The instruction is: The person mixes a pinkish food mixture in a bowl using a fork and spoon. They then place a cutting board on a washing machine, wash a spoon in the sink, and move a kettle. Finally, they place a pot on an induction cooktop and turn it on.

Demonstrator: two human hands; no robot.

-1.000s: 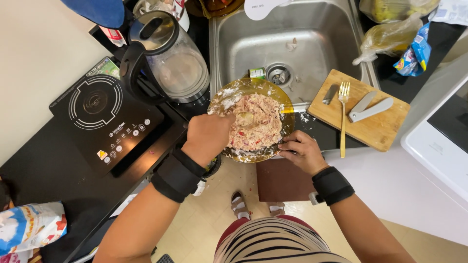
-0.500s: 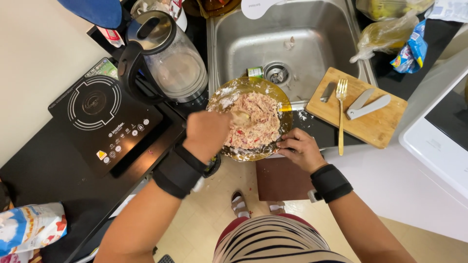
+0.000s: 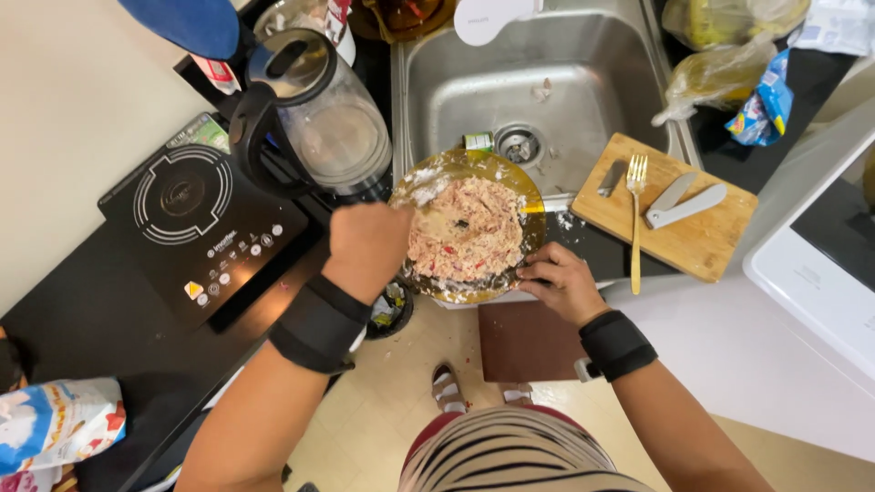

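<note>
The left hand [image 3: 369, 241] is curled into a fist at the left edge of the bowl [image 3: 437, 173]. Its fingers are tucked under, so I cannot tell if they hold a tool or are pushing into the food. The right hand [image 3: 561, 282] has its fingers spread a little and pressed on the bowl's near right rim, holding it in place. The bowl is amber glass and full of a pale, lumpy mix [image 3: 465, 228] with red bits. It sits at the near edge of the counter, just in front of the sink [image 3: 583, 82].

To mix well, I think the right hand should keep the bowl from sliding while the left works slowly, so nothing spills over the side.

To the right, a fork [image 3: 635, 214] lies on a wooden board [image 3: 702, 241]. To the left stand a kettle [image 3: 314, 118] and a black cooktop [image 3: 196, 228].
</note>
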